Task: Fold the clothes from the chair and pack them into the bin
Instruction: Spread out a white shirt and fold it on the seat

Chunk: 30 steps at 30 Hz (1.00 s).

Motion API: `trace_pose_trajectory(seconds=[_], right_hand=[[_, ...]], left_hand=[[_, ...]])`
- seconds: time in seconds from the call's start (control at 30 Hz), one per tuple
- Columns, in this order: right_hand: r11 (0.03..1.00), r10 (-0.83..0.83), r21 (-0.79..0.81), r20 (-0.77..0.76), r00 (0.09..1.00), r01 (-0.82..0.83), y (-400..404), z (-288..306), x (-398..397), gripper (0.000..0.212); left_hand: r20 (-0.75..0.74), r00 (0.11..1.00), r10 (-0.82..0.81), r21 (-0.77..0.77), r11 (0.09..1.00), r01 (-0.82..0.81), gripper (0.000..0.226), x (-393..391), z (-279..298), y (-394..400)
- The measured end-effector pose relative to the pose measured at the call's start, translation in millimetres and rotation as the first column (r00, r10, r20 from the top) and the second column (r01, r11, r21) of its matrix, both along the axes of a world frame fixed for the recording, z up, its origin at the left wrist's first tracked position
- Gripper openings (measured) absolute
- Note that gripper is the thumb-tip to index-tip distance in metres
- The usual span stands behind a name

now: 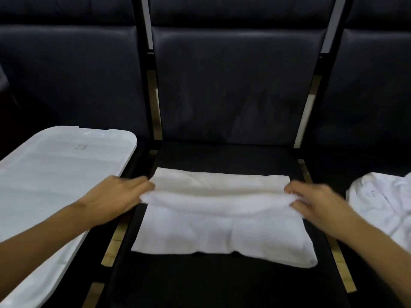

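A white garment (222, 227) lies partly folded on the black seat of the middle chair (222, 283). A raised fold runs across it from left to right. My left hand (115, 196) pinches the left end of that fold. My right hand (318, 201) pinches the right end. A closed white bin (51, 181), its lid on top, stands on the seat to the left. More crumpled white clothes (384, 205) lie on the seat to the right.
Dark padded backrests (233, 85) stand behind all three seats. Metal frame strips (155, 112) run between the chairs. The front part of the middle seat shows bare black cushion.
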State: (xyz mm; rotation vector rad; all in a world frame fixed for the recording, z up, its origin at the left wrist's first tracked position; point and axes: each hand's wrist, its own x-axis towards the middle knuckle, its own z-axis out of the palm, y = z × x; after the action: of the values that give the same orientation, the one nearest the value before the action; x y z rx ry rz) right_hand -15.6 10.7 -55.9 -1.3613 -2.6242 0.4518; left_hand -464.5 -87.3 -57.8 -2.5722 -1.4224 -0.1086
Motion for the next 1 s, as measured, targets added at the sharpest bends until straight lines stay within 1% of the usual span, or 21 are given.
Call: trace_pose_trajectory(seconds=[0.07,0.1,0.13,0.17,0.2,0.23,0.3,0.37,0.4,0.43,0.47,0.53,0.57,0.63,0.73,0.8,0.83,0.87,0.9,0.97,1.0], right_hand=[[0.983,0.106,-0.172,0.229,0.968,-0.067,-32.5,-19.3,2.8,0.018],[0.963,0.142,-0.263,0.278,0.95,-0.067,-44.6,-26.7,5.5,0.023],[0.942,0.14,-0.332,0.288,0.947,-0.038,-52.5,-31.9,10.1,0.034],[0.929,0.097,-0.37,0.255,0.962,0.004,-56.1,-34.7,13.8,0.043],[0.918,0.013,-0.39,0.218,0.976,0.075,-60.2,-33.2,17.0,0.045],[0.909,-0.083,-0.392,0.165,0.983,0.143,-61.7,-30.9,17.8,0.042],[0.887,-0.295,-0.338,0.107,0.949,0.314,-66.0,-35.6,19.4,0.041],[0.84,-0.467,-0.246,0.125,0.876,0.483,-69.9,-44.7,14.9,0.043],[0.804,-0.522,-0.239,0.152,0.839,0.544,-70.8,-46.8,11.5,0.039],[0.767,-0.555,-0.27,0.175,0.813,0.582,-70.2,-47.5,7.7,0.035],[0.715,-0.586,-0.326,0.203,0.785,0.618,-68.4,-47.4,6.4,0.043],[0.628,-0.6,-0.438,0.254,0.759,0.643,-63.1,-47.4,3.3,0.073],[0.602,-0.607,-0.469,0.257,0.752,0.646,-59.4,-49.2,5.5,0.076],[0.578,-0.612,-0.506,0.25,0.751,0.64,-55.6,-51.2,9.8,0.062],[0.593,-0.621,-0.529,0.18,0.763,0.608,-45.4,-60.0,32.5,0.039],[0.59,-0.655,-0.547,0.105,0.749,0.593,-35.0,-62.8,49.5,0.032],[0.581,-0.688,-0.55,0.063,0.723,0.6,-30.1,-63.9,59.6,0.03],[0.577,-0.722,-0.546,0.008,0.692,0.608,-25.9,-63.1,66.2,0.027],[0.579,-0.753,-0.532,-0.057,0.656,0.618,-22.8,-61.3,71.4,0.026],[0.602,-0.784,-0.459,-0.187,0.591,0.653,-20.5,-53.5,82.3,0.025],[0.623,-0.78,-0.407,-0.258,0.57,0.669,-20.2,-47.9,85.2,0.027]], left_hand=[[-0.087,0.996,-0.018,-0.21,0.978,-0.001,0.027,-3.0,-24.5,-29.2],[-0.105,0.994,0.006,-0.341,0.939,-0.041,0.03,-3.3,-33.8,-40.9],[-0.091,0.995,0.051,-0.448,0.89,-0.087,0.037,-4.4,-40.7,-49.7],[-0.082,0.993,0.085,-0.526,0.843,-0.115,0.044,-6.1,-45.0,-55.5],[-0.096,0.991,0.093,-0.556,0.821,-0.131,0.051,-4.6,-44.7,-58.0],[-0.116,0.988,0.105,-0.55,0.821,-0.152,0.056,-2.6,-42.4,-54.9],[-0.123,0.986,0.11,-0.484,0.861,-0.157,0.06,11.0,-37.2,-42.6],[-0.055,0.991,0.122,-0.436,0.89,-0.134,0.062,34.1,-36.7,-19.9],[-0.003,0.991,0.133,-0.439,0.891,-0.12,0.061,49.7,-37.4,-6.7],[0.054,0.989,0.135,-0.444,0.891,-0.097,0.058,67.8,-38.2,7.6],[0.089,0.987,0.136,-0.457,0.886,-0.081,0.055,90.4,-39.7,24.5],[0.146,0.98,0.132,-0.467,0.883,-0.049,0.046,135.8,-43.2,57.5],[0.162,0.98,0.119,-0.469,0.883,-0.03,0.045,162.5,-45.4,76.2],[0.181,0.976,0.122,-0.506,0.862,-0.014,0.053,212.1,-47.4,106.8],[0.145,0.963,0.227,-0.665,0.743,-0.075,0.074,278.6,-52.2,146.0],[0.066,0.967,0.247,-0.704,0.699,-0.13,0.072,306.4,-59.4,169.7],[0.074,0.962,0.265,-0.712,0.689,-0.135,0.066,318.6,-63.3,181.0],[0.138,0.943,0.303,-0.714,0.691,-0.117,0.058,324.5,-65.2,191.0],[0.253,0.905,0.341,-0.704,0.706,-0.069,0.049,329.2,-64.7,199.0],[0.499,0.77,0.398,-0.674,0.737,0.057,0.027,338.3,-56.4,211.8],[0.56,0.727,0.397,-0.658,0.747,0.098,0.022,339.2,-46.6,214.7]])
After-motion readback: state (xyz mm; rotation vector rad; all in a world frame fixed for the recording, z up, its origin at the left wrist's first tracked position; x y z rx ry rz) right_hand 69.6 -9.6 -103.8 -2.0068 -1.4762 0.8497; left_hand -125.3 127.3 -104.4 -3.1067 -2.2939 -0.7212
